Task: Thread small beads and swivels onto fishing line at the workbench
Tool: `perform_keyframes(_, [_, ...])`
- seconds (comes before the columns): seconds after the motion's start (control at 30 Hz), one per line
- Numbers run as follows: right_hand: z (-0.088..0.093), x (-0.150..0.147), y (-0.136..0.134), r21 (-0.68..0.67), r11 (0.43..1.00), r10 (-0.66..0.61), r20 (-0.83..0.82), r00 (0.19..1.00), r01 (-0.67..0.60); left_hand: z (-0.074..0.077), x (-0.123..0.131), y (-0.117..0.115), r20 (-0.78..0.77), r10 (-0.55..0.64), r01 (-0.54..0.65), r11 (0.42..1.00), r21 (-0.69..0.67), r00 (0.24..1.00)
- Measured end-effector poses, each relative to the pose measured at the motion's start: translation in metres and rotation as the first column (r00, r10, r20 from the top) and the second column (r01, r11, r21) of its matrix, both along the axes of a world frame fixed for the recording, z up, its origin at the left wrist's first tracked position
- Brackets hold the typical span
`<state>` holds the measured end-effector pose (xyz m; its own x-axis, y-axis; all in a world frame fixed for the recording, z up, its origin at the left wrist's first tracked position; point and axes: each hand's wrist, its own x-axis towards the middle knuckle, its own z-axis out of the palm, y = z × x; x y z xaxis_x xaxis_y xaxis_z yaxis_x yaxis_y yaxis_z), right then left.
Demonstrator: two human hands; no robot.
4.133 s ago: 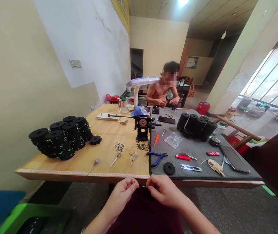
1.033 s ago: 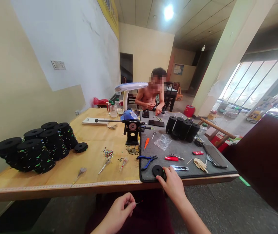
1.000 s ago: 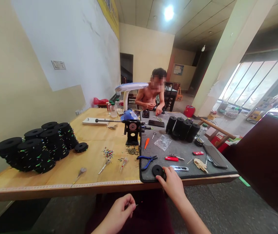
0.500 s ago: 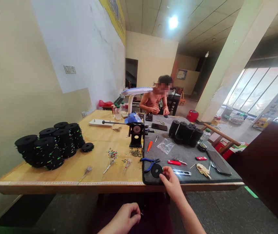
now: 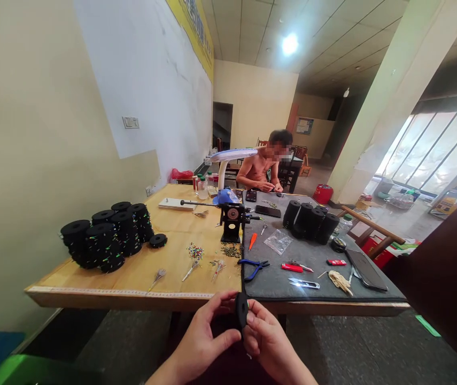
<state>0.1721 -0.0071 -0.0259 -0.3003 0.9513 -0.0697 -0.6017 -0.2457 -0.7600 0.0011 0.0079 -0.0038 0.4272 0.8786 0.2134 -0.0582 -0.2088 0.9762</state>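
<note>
Foam-like black disc (image 5: 241, 311) on edge between grips: right grip (image 5: 267, 332) pinches rim, left grip (image 5: 207, 330) spans it thumb-to-fingers. Slack pinch could drop it, short of table (image 5: 132, 297) ahead.

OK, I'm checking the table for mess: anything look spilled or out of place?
Possibly: the multicoloured beads and small brassy pieces lie in loose heaps on the table, uncontained, though perhaps deliberately. Nothing looks plainly damaged.

Wooden table (image 5: 132, 272), grey mat (image 5: 268, 287), stacked black discs (image 5: 123, 230), coloured beads (image 5: 195, 251)
</note>
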Motion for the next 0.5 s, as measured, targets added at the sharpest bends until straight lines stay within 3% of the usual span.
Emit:
perform_keyframes(0.23, [0.009,0.001,-0.007,-0.102,0.988,0.117,-0.030,0.993,-0.119,0.001,0.009,-0.002,0.048,-0.015,0.014,1.000,0.008,0.999])
perform_keyframes(0.37, [0.004,-0.004,-0.011,0.046,0.999,-0.017,0.279,0.960,0.004,0.004,0.007,0.003,0.063,0.057,-0.054,0.997,-0.045,0.996])
perform_keyframes(0.5, [0.009,-0.003,-0.021,0.239,0.971,-0.159,0.596,0.787,0.015,0.004,0.002,0.013,-0.052,0.116,-0.116,0.993,0.001,0.992])
